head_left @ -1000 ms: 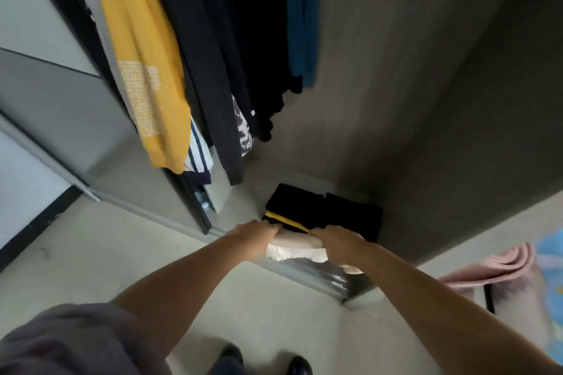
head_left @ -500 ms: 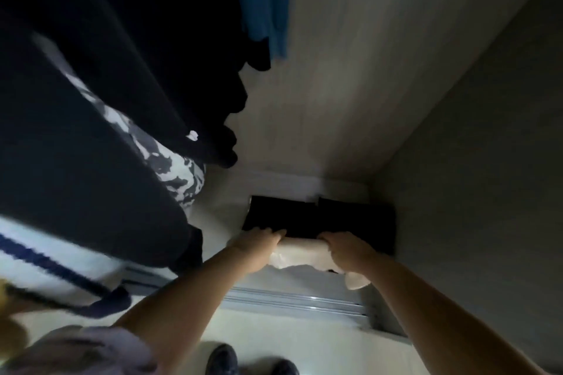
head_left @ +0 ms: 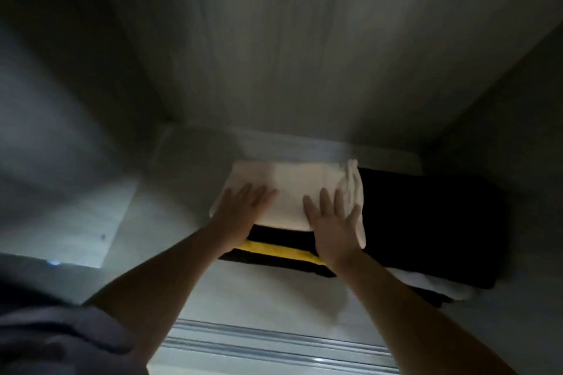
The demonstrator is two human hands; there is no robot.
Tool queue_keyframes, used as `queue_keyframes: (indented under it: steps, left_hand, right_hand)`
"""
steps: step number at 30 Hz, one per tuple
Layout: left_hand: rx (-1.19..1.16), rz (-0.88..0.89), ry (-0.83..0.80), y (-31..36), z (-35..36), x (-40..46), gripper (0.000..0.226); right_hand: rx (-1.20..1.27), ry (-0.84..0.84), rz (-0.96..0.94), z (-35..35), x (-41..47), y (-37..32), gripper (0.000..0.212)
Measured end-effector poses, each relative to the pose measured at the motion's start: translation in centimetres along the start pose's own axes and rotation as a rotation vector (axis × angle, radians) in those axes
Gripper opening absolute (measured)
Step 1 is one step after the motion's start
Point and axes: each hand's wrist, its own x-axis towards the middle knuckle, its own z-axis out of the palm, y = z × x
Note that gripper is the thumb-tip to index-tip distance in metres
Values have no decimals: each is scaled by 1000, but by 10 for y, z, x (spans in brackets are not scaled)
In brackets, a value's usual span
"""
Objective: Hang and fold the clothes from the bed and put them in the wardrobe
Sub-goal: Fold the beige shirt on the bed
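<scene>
Now lowered from a two-handed grip onto the black-and-yellow stack (head_left: 274, 248) on the wardrobe floor (head_left: 243, 298): folded cream garment (head_left: 289, 192), beneath flat left hand (head_left: 240, 210) and right hand (head_left: 333, 225), fingers spread.

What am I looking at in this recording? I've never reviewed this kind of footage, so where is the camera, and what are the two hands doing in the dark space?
There is no machine here. A person wears a wide-angle camera on the head, so the one picture looks forward and down along their own arms. They are reaching onto the floor of a wardrobe, whose metal door track shows at the bottom. The left hand and right hand lie flat, fingers straight, on a folded cream garment; they press it rather than grip it. It sits on a folded black garment with a yellow stripe. Beside it, on the right, is another black folded stack.
</scene>
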Motion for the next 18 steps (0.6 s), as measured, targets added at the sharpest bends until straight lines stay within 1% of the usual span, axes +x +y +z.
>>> queue_keyframes:
  steps: [2, 4, 6, 8, 9, 11, 12, 13, 14, 18]
  left_hand:
    - [-17, 8, -39, 8, 42, 0, 78]
    - [-22, -8, -52, 11, 67, -2, 98]
    - [1, -9, -75, 13, 72, -5, 110]
    - [-25, 0, -158, 13, 57, -9, 114]
    - [-56, -1, -217, 13, 44, -12, 113]
    - [-95, -17, -318, 18, 8, -20, 106]
    - [-108, -27, -336, 24, -13, -26, 100]
    - [-128, -37, -326, 32, -35, -32, 94]
    - [-155, -50, -292, 42, -57, -38, 87]
    - [-287, -102, -82, 77, -166, -63, 58]
  right_hand:
    - [-65, 55, -4, 41, -6, -10, 81]
    - [-62, 83, 18, 59, -12, -16, 83]
    - [10, 37, -7, 68, -12, -13, 90]
    - [78, -141, -30, 60, -8, -7, 95]
    - [129, -241, -41, 48, -6, -3, 94]
    - [246, -413, -27, 9, -8, 5, 84]
    - [285, -449, -16, -13, -14, 7, 77]
    - [318, -443, 6, -35, -23, 10, 69]
    - [339, -398, 31, -58, -33, 13, 63]
    - [375, -100, 116, -156, -89, 32, 39]
